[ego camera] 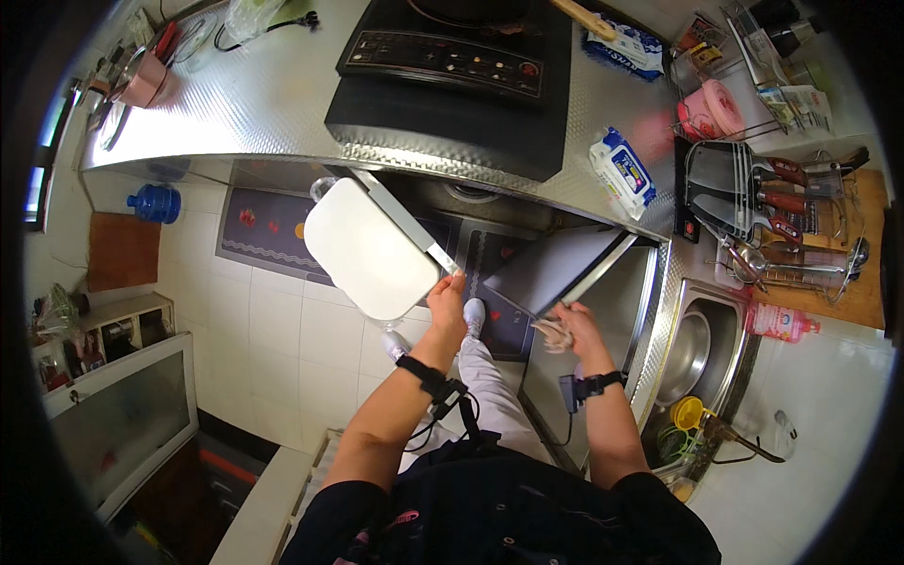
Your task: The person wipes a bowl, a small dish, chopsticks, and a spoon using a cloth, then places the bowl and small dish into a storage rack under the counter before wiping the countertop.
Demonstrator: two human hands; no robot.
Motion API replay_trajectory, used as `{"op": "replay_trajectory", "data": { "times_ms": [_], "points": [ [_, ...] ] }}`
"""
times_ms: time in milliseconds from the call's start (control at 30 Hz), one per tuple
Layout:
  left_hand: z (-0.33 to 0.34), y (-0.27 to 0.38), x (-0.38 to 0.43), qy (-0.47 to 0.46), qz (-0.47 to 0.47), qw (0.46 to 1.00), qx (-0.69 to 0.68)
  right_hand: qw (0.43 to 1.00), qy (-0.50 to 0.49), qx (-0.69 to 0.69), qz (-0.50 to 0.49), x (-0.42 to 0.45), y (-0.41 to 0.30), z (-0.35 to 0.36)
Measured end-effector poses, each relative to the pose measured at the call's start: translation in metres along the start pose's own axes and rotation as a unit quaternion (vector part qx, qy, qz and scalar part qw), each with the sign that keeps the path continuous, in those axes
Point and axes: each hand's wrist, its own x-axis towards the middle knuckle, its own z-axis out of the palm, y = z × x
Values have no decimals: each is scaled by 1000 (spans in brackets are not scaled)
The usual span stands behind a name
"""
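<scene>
My left hand has its fingers closed on the free edge of a cabinet door, which stands swung out below the counter with a white plastic container on its inner side. At the other door, my right hand is at the lower end of the edge. A crumpled, pale cloth hangs from the fingers of that hand. Between the two doors the cabinet interior is dark, and a round metal item shows inside it.
Above the cabinet, a metal countertop carries a black induction cooker and a pack of wipes. At right are a knife rack and a sink holding a metal basin. A frosted door stands at lower left.
</scene>
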Motion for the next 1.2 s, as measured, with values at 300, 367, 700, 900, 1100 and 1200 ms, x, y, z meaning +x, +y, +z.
{"op": "replay_trajectory", "data": {
  "times_ms": [300,367,700,900,1100,1200],
  "points": [
    [84,-18,38,-139,42,980,-135,987,-85,112,-71,56,-40,60],
    [101,-14,45,-144,52,981,-121,984,-98,133,-70,69,-47,64],
    [127,-7,61,-188,-1,965,-182,985,-75,154,12,87,-91,84],
    [133,2,51,-236,31,955,-177,978,-78,192,-25,92,-94,87],
    [133,2,56,-211,-4,966,-152,969,-77,235,25,97,-95,88],
    [137,10,53,-207,-40,965,-156,978,-81,191,-14,103,-95,84]
  ]
}}
